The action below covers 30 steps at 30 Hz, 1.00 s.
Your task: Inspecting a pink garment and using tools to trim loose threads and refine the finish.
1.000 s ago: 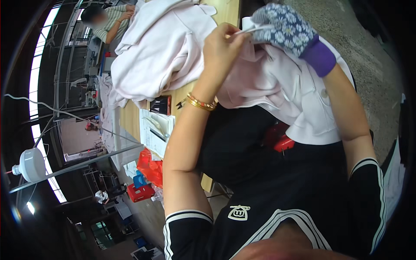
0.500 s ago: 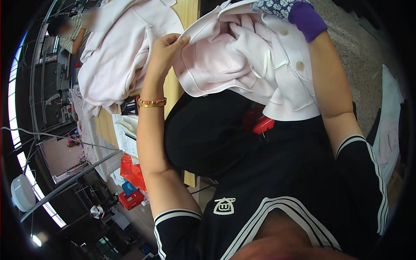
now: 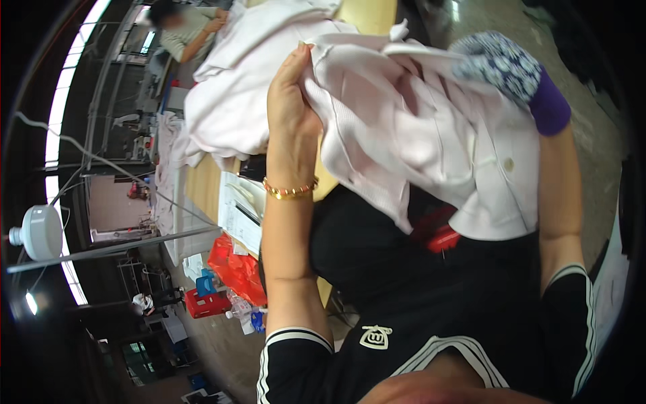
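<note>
A pale pink buttoned cardigan [image 3: 431, 135] hangs gathered between my two hands, over my lap. My left hand [image 3: 293, 87], bare with a bracelet at the wrist, is closed on its left edge, thumb on top. At the other side my right hand [image 3: 501, 71] wears a blue floral glove with a purple cuff. It grips the upper right part of the cardigan, and its fingertips are partly hidden by the cloth. One button shows on the right front panel. The lower edge droops to a point near my lap.
More pale pink garments [image 3: 235, 101] lie piled on the wooden table [image 3: 202, 188] at left. Papers [image 3: 239, 219] rest near its edge, beside a red plastic bag [image 3: 235, 266]. A red crate [image 3: 205, 303] stands on the floor. Another person [image 3: 192, 37] sits at the far left.
The cardigan has been lifted and bunched, its left lower edge now hanging in a point. My left hand has turned more upright on its edge. The whole view has shifted.
</note>
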### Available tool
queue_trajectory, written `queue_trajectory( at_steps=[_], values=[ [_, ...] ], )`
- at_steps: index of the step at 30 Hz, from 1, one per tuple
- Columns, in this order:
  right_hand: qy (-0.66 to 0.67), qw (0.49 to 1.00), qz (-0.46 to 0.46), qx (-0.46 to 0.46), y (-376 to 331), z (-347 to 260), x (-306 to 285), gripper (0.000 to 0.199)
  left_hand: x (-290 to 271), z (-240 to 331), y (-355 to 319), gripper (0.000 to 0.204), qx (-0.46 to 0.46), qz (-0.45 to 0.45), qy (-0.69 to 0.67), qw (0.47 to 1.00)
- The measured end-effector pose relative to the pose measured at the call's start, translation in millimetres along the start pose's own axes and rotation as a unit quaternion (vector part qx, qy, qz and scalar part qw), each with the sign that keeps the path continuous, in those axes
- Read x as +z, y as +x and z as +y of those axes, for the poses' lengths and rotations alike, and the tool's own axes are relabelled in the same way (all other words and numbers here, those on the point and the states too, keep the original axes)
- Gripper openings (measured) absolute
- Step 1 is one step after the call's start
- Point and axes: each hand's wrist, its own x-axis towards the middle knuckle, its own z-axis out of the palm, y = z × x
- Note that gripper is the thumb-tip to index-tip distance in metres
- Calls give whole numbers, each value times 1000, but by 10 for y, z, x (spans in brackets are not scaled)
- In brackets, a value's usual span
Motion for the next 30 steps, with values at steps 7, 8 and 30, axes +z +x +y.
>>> queue_trajectory(
  at_steps=[7, 8, 30],
  values=[
    [-16, 996, -88, 17, 23, -193, -257, 30, 447, 357, -361, 14, 61, -118, 95, 987],
    [-83, 986, -131, 67, 69, -219, -293, 29, 468, 307, -387, 14, 80, -70, 139, 985],
    [195, 973, -35, 123, 61, -1215, 61, 29, 269, -101, -373, 21, 140, -68, 378, 913]
  ],
)
